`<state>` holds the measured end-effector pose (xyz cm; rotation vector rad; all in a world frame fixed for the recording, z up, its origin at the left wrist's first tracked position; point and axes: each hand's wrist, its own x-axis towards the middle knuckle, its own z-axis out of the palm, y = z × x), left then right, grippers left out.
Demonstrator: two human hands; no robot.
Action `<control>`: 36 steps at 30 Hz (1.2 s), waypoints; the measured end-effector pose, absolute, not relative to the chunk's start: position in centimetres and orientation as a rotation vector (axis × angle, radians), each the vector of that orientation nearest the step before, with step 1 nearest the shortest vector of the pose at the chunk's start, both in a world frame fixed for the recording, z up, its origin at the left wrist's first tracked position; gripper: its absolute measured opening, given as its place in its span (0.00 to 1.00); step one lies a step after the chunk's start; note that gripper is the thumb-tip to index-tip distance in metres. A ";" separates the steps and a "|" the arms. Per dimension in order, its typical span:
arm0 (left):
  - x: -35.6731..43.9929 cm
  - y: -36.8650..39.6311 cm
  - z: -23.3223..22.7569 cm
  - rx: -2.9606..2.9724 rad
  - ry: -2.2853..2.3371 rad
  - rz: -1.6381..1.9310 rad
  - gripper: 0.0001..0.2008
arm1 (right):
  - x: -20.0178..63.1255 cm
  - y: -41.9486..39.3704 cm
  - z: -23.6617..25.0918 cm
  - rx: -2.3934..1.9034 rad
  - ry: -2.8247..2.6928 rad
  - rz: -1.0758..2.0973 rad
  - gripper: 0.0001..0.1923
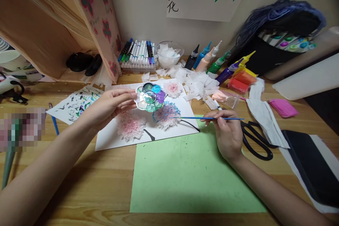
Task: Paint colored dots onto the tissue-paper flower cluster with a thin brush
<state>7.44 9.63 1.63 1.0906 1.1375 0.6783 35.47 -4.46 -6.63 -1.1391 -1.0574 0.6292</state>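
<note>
My left hand (113, 107) grips the edge of a flower-shaped paint palette (149, 96), held above a sheet of white paper (111, 140). Its wells carry green, blue and purple paint. In my right hand (226, 130) is a thin blue paintbrush (201, 117), its tip at a blue-and-pink tissue-paper flower (169, 114) on the sheet. Whether the bristles touch the flower I cannot tell. A pink tissue flower (131, 127) lies below the palette, partly covered, and a smaller one (173, 88) is behind it. Black stems are on the paper.
Green paper (190, 180) lies in front. Tissue scraps (201, 84), paint bottles (217, 64), a glass bowl (169, 54) and markers (139, 51) stand at the back. Black-handled scissors (256, 144) and a dark phone-like slab (309, 166) are right; a paint-smeared paper (76, 104) is left.
</note>
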 end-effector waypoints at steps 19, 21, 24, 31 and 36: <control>7.2 9.7 1.5 1.125 1.164 0.721 0.10 | 35.3 -4.9 -6.5 -1.083 -1.312 0.354 0.05; 7.2 9.7 1.5 1.140 1.162 0.715 0.10 | 35.3 -4.9 -6.6 -1.080 -1.331 0.339 0.05; 7.1 9.5 1.5 1.159 1.141 0.697 0.11 | 35.3 -4.9 -6.6 -1.111 -1.366 0.321 0.05; 7.2 9.4 1.5 1.154 1.107 0.702 0.10 | 35.4 -5.0 -6.5 -1.133 -1.354 0.330 0.04; 7.3 9.3 1.5 1.117 1.074 0.706 0.11 | 35.4 -5.0 -6.5 -1.112 -1.294 0.354 0.04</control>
